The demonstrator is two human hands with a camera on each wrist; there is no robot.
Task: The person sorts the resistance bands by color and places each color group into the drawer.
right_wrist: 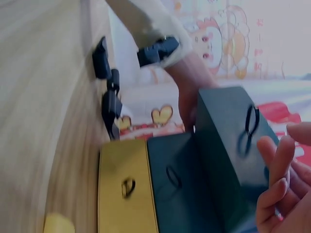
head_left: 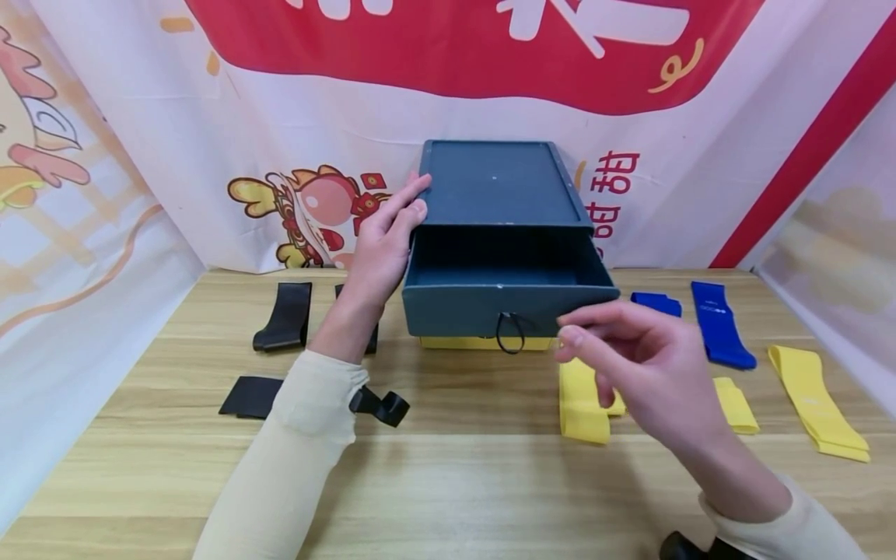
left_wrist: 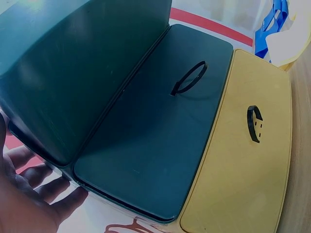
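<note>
Backdrop (head_left: 658, 194) reads “甜” (head_left: 613, 182) at 2 o'clock from drawer unit (head_left: 493, 187); left hand (head_left: 385, 243), fingers straight, touches unit; right hand (head_left: 651, 365) loosely curled, empty.

Head view colours: drawer unit (head_left: 490, 194) mid-frame is plain dark blue-teal, open drawer (head_left: 451, 311) same. Bottom drawer (left_wrist: 233, 160) reads solid yellow, right half of left-wrist view. Loop pull (head_left: 510, 352) black. Black bands (head_left: 283, 315) at left; blue bands (head_left: 721, 323) at right, one with small pale print; yellow bands (head_left: 815, 400) lower right. Tabletop (head_left: 476, 482): light tan wood grain. Backdrop (head_left: 350, 113) white, red panel (head_left: 448, 70) with white lettering up top, red-pink-yellow cartoon (head_left: 329, 198) left of centre. Sleeves (head_left: 280, 459) plain cream.
</note>
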